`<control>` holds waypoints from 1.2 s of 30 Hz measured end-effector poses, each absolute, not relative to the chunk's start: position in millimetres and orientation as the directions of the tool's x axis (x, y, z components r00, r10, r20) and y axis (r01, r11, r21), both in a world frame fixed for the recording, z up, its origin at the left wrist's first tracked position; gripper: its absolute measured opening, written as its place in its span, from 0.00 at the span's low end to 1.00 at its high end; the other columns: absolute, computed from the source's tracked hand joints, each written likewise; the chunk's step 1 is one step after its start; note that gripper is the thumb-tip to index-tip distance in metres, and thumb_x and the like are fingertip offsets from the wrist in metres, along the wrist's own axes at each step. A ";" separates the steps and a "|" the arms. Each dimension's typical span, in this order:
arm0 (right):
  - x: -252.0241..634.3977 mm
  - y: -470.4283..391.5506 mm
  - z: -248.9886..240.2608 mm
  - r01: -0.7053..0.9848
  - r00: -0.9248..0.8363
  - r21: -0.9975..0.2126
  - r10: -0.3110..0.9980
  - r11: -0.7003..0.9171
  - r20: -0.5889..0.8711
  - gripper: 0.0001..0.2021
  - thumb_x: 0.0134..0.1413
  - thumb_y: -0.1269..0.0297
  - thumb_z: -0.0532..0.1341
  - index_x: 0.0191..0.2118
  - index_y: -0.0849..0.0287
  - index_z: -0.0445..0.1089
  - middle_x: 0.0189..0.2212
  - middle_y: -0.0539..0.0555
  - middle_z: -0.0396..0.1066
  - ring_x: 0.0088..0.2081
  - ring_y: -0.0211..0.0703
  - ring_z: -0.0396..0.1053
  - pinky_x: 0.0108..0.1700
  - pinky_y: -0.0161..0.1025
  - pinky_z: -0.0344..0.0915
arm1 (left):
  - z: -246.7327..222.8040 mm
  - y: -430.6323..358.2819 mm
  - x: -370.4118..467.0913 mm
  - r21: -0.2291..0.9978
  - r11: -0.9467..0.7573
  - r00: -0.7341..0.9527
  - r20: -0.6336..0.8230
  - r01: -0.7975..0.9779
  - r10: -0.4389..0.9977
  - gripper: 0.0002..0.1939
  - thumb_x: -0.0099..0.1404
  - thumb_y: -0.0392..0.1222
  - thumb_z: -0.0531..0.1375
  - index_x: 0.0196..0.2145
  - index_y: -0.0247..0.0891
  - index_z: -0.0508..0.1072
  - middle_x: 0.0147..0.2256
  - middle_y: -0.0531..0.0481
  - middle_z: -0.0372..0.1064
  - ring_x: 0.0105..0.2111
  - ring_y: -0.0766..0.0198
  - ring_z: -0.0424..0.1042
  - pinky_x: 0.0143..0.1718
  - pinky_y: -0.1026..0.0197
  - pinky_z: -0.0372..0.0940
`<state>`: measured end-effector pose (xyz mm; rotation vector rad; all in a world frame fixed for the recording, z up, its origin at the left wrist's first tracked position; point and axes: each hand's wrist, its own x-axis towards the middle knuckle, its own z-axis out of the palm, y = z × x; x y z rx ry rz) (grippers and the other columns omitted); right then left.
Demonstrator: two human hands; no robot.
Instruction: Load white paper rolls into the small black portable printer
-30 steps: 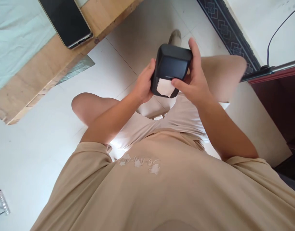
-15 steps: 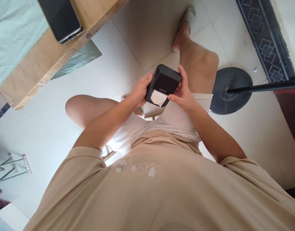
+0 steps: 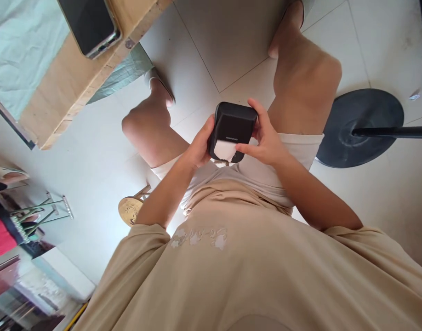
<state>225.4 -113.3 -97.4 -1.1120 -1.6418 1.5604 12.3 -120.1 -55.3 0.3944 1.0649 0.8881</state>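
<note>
A black box-like case (image 3: 236, 122) with rounded corners is held between my two hands above my lap. Small lettering shows on it, and a white patch with a ragged edge (image 3: 225, 150) lies below the lettering. My left hand (image 3: 201, 142) grips the case along its left side. On the other side, my right hand (image 3: 264, 138) holds the upper right edge with its fingers, while one fingertip touches the white patch.
At the upper left, a phone (image 3: 90, 25) lies on a wooden table (image 3: 55, 92) with a pale green cloth. A round black stand base (image 3: 366, 124) is on the floor at right. A wooden stool (image 3: 130, 210) stands at lower left.
The view has shifted, and my left leg has moved so that its foot now shows. The case is turned slightly more upright, still in both hands. More of the stool and the left side shows.
</note>
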 end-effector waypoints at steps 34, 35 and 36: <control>229.2 -97.6 -17.4 0.212 -0.230 -0.879 0.852 -0.428 -0.470 0.20 0.58 0.48 0.66 0.53 0.48 0.75 0.38 0.51 0.81 0.29 0.45 0.71 0.29 0.43 0.66 | -97.0 -151.2 9.7 0.518 0.589 0.036 -0.731 -0.621 0.681 0.19 0.76 0.62 0.67 0.45 0.43 0.78 0.42 0.53 0.78 0.48 0.58 0.81 0.52 0.57 0.75; 237.1 -96.1 -17.5 0.108 -0.221 -0.882 0.854 -0.459 -0.471 0.21 0.59 0.44 0.66 0.53 0.48 0.75 0.38 0.52 0.80 0.30 0.45 0.71 0.29 0.44 0.67 | -96.5 -150.6 9.5 0.493 0.598 0.044 -0.748 -0.632 0.662 0.18 0.77 0.62 0.67 0.46 0.43 0.78 0.43 0.53 0.78 0.49 0.58 0.82 0.53 0.56 0.76; 242.0 -90.6 -19.0 0.058 -0.210 -0.885 0.861 -0.462 -0.464 0.22 0.59 0.42 0.67 0.53 0.48 0.76 0.39 0.52 0.79 0.31 0.46 0.72 0.31 0.45 0.69 | -95.9 -150.0 9.3 0.477 0.603 0.050 -0.757 -0.639 0.652 0.18 0.77 0.62 0.67 0.47 0.44 0.78 0.43 0.53 0.78 0.50 0.57 0.82 0.53 0.55 0.77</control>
